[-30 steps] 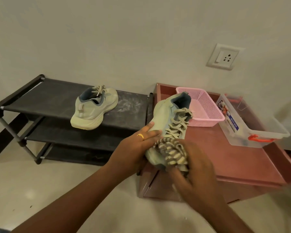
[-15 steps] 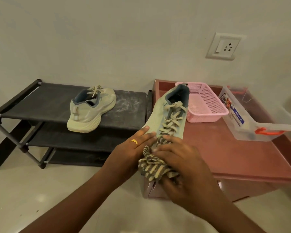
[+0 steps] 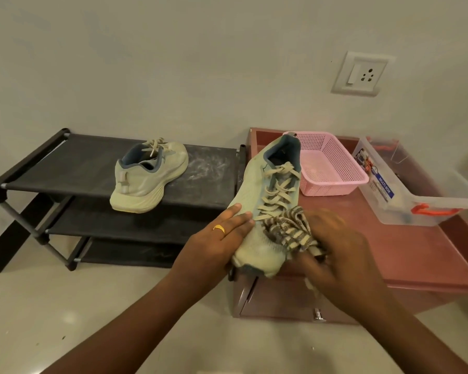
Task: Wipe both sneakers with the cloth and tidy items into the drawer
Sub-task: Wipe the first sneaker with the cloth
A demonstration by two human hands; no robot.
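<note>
My left hand (image 3: 216,241) grips the toe end of a pale green sneaker (image 3: 257,193), which is held in the air over the left edge of the reddish cabinet (image 3: 416,255), heel pointing away. A striped grey and cream cloth (image 3: 289,230) is pressed against the sneaker's right side near the toe by my right hand (image 3: 338,247), which is blurred. The second sneaker (image 3: 146,176) stands alone on the top shelf of the black shoe rack (image 3: 65,168) at the left. A drawer (image 3: 281,303) with a metal knob sits in the cabinet's front, below my hands.
A pink mesh basket (image 3: 333,166) and a clear plastic box with orange latches (image 3: 416,190) stand on the cabinet's back half. White dust marks the rack's top shelf (image 3: 208,168). A wall socket (image 3: 361,74) is above. Pale floor spreads below.
The cloth and my right hand slid from the top of the toe over to the sneaker's right side. The toe cap shows now. My left hand kept its grip.
</note>
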